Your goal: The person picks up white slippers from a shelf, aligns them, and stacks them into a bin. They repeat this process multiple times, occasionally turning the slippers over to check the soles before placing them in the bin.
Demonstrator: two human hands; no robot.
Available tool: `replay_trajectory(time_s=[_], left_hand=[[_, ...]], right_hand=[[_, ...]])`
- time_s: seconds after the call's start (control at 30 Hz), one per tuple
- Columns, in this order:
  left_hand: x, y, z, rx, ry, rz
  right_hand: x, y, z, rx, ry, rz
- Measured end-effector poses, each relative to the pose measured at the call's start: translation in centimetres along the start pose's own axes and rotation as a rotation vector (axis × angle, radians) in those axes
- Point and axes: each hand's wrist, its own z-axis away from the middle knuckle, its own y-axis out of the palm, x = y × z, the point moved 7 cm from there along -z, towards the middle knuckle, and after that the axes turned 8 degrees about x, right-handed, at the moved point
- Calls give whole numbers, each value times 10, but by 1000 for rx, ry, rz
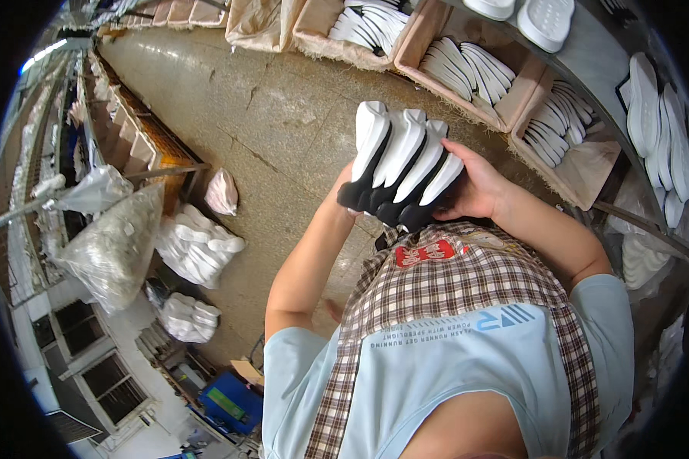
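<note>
Head view: I see left hand [345, 176] and right hand [479, 183], fingers clamped on stacked soles [398, 162] at nine and three o'clock, likely keeping them together.

From here, most fingers of the left grip [347, 182] hide behind the stack of curvy black and white shoe soles [406, 157]. The fingertips of the right grip [478, 182] hide there too. The top edge cuts off a rounded white sole [491, 7] on the grey counter [589, 57]. What fills the big, clear plastic bag [119, 246] looks too blurry to tell.
</note>
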Motion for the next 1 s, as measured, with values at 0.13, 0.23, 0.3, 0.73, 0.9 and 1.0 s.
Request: replay_trajectory(time_s=[0.13,0.23,0.3,0.73,0.9,1.0], left_hand=[[1,-35,22,-3,-66,80],[2,-48,39,170,-73,216],[6,-59,50,175,-80,253],[2,-77,86,176,-70,429],[-4,-70,87,216,-45,440],[-6,-65,87,241,-23,445]], right_hand=[[-24,11,-14,-71,22,10],[-40,19,-25,-123,51,8],[-50,21,-30,-214,49,-30],[-64,58,-50,-206,64,160],[-61,61,-50,-187,58,211],[-57,55,-47,-288,28,217]])
